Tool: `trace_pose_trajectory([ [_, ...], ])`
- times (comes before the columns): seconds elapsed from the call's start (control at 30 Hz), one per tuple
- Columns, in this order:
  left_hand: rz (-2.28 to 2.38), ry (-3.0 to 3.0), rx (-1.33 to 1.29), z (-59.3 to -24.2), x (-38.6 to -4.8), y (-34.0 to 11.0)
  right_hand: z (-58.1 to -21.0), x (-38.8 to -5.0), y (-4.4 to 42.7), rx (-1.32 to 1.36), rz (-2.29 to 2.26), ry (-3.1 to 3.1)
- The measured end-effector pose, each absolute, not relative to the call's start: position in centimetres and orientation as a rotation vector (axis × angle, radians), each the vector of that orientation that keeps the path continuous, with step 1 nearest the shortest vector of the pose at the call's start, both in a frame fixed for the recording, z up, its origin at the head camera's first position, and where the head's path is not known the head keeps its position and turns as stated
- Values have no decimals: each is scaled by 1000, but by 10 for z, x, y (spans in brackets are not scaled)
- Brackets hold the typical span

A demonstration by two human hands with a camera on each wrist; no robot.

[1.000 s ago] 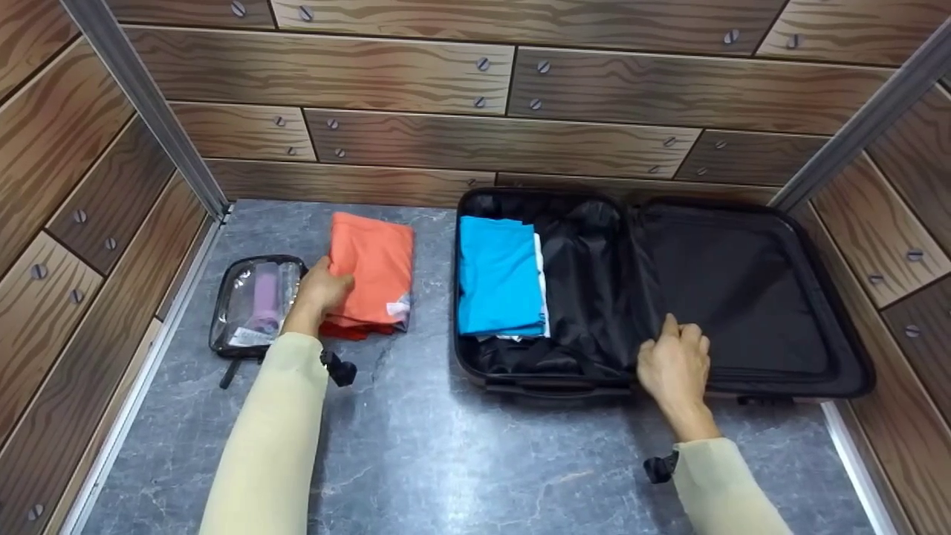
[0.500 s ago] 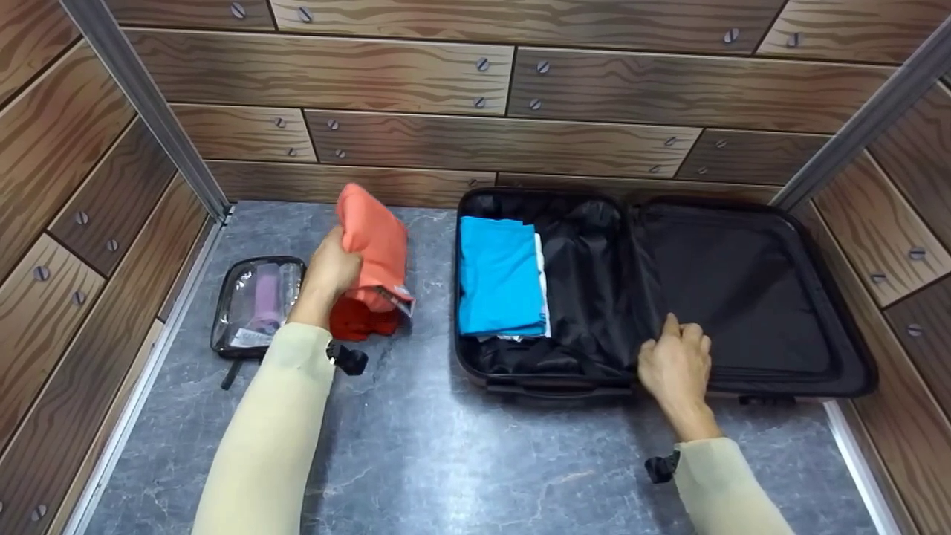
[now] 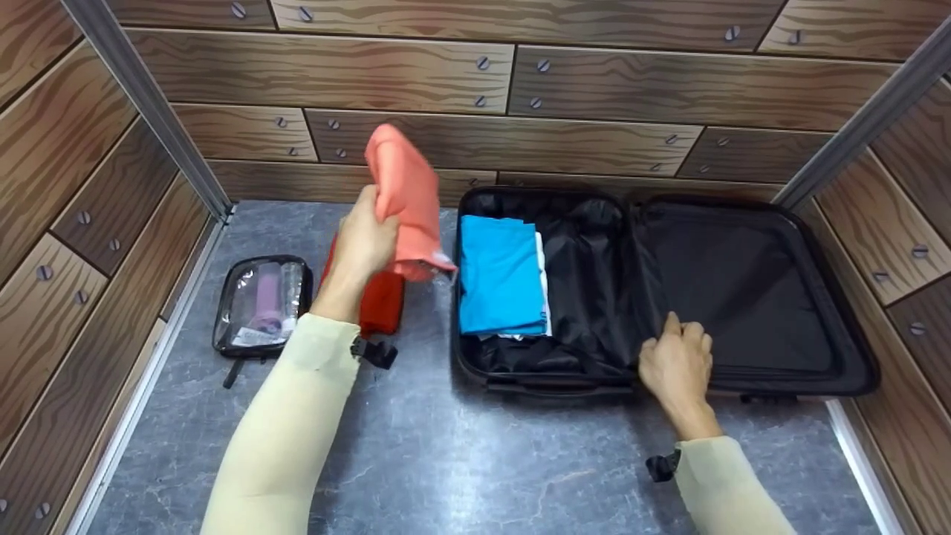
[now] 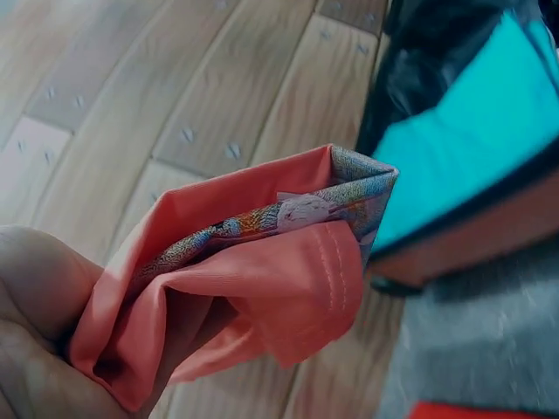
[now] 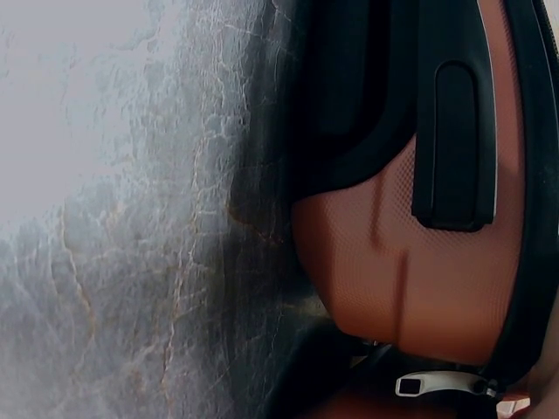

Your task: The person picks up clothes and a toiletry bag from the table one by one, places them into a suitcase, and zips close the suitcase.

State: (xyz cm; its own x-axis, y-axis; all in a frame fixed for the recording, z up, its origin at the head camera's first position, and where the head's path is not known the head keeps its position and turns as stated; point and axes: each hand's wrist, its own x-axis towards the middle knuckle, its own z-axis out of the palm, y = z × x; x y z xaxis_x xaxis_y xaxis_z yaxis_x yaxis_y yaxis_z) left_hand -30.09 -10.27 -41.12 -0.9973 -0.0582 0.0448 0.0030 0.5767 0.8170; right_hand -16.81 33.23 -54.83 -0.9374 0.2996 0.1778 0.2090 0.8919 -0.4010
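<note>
Head view, read as a clock face: near ten o'clock I saw a person's left hand [image 3: 364,239] holding a folded coral cloth [image 3: 410,204] up off the floor [image 3: 475,461], thumb and fingers curled round its nine-o'clock side. Left wrist view showed a multicoloured patterned layer [image 4: 354,192] between the coral folds, bearing a pale label [image 4: 303,211].

At eight o'clock a red cloth [image 3: 383,305] lay on the grey marbled floor, partly hidden by the left wrist; toward nine sat a clear, black-edged pouch [image 3: 241,301] with a lilac item [image 3: 267,297] inside.

A suitcase [image 3: 594,297] lay open from the centre toward three o'clock, a folded blue cloth [image 3: 499,276] resting over a white one [image 3: 541,260] in its nine-o'clock half. At four o'clock the right hand [image 3: 676,368] rested at its near edge, fingers bent; I could not tell whether they gripped it. Right wrist view showed the suitcase's coppery shell [image 5: 437,288] and a black fitting [image 5: 454,148].
</note>
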Motion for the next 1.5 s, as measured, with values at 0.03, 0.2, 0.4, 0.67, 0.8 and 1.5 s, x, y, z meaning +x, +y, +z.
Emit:
trace_pose_trajectory([
  [0.03,-1435,-2713,29,-407,-299,-98,-548,-168,332,-387,564,-2821],
  [0.2,-1670,-2564,-124,-393,-293,-67,-548,-169,332,-393,573,-2817],
  [0.4,-2348,-2124,-400,-405,-292,-25,-549,-169,333,-381,562,-2808],
  [0.67,-2695,-1919,-392,-458,-302,10,-548,-169,332,-415,591,-2826],
  [0.8,-2777,-1989,-123,-488,-305,10,-546,-169,331,-423,593,-2835],
  [1.5,-3058,-1872,-138,-508,-296,20,-546,-169,332,-428,573,-2827],
])
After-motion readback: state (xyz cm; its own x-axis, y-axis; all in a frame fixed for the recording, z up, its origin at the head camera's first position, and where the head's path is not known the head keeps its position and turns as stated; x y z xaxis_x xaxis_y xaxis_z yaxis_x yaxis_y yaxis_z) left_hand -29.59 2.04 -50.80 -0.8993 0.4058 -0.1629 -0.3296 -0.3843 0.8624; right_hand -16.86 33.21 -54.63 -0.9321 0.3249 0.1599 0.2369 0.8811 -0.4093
